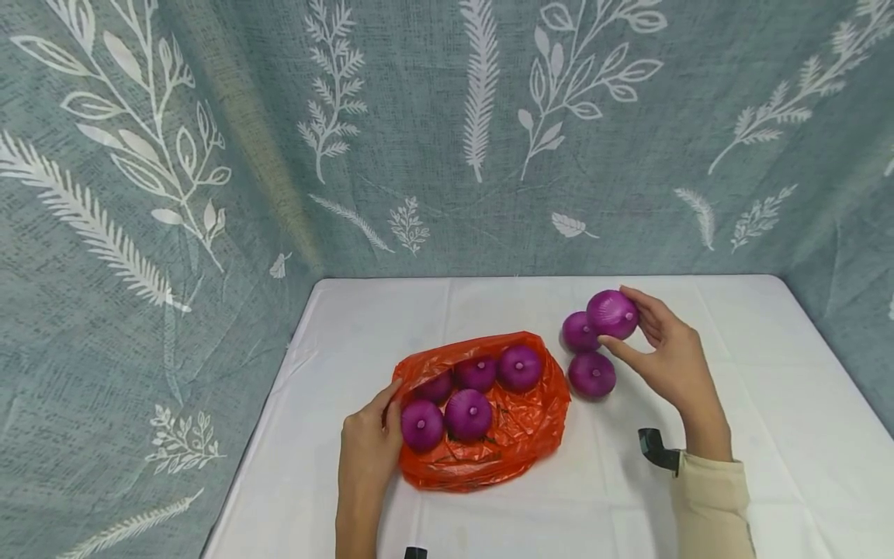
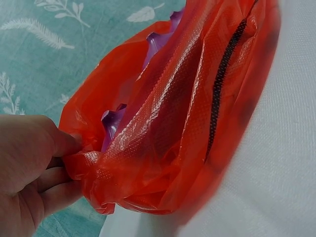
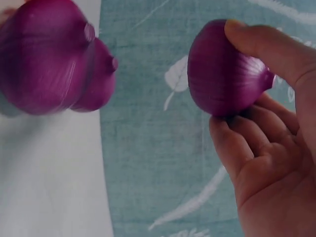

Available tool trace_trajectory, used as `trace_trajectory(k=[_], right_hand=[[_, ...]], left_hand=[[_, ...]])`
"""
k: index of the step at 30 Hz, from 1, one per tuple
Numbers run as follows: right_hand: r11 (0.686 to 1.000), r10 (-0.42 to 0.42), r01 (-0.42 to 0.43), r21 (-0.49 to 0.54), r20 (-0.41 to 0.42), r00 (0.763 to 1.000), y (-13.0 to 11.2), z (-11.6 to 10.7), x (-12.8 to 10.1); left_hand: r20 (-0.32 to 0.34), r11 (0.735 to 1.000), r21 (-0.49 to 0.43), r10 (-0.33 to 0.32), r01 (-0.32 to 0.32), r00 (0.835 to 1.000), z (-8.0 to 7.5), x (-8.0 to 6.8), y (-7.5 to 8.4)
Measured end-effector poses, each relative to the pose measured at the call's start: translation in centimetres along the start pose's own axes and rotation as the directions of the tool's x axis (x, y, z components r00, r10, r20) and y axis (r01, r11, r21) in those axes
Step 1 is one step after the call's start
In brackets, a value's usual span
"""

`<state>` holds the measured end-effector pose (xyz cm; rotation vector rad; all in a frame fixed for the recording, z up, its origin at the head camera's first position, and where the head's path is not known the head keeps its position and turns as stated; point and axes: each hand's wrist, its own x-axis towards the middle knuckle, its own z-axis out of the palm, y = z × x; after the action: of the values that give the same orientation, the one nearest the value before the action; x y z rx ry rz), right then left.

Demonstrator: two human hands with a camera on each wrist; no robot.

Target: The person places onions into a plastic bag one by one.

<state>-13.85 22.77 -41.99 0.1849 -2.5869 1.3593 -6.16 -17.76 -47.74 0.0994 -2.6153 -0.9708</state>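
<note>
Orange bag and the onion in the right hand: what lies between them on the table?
In the head view, two purple onions on the white cloth lie between the orange bag and the held onion.

A white-clothed table (image 1: 768, 404) carries an orange bag (image 1: 517, 435) of onions and two loose onions (image 1: 591, 374).

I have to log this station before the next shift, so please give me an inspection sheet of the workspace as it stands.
Surface: table with white cloth, lightly creased.
Job's things: orange plastic bag lying open with five purple onions in it; two purple onions on the cloth right of the bag; a third, the held onion, lifted above them.
Clutter: nothing seen.
Hands: left hand pinches the bag's edge; right hand grips the held onion.
Cables: nothing seen; black wrist mount at the right sleeve.
Surroundings: blue-grey leaf-print curtain behind and beside.
</note>
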Motion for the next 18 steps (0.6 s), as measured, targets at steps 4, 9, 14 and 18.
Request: trace_trajectory(k=[4,9,14,18], right_hand=[[0.999,-0.045,0.044,0.026,0.035,0.998,-0.5,0.4,-0.3],[0.994,-0.089,0.084,0.063,0.082,0.993,-0.6,1.1,-0.5],[0.987,-0.146,0.136,0.084,0.13,0.981,-0.7,2.0,-0.7],[0.985,-0.149,0.131,0.11,0.184,0.971,-0.9,2.8,-1.0]], left_hand=[[0.002,1.0,0.003,-0.004,0.004,1.0,0.0,0.0,0.1],[0.003,1.0,0.004,0.0,0.0,1.0,0.0,0.0,0.1],[-0.006,1.0,0.02,0.009,-0.009,1.0,0.0,-0.1,0.0],[-0.008,1.0,0.017,0.014,-0.014,1.0,0.0,-0.1,0.0]])
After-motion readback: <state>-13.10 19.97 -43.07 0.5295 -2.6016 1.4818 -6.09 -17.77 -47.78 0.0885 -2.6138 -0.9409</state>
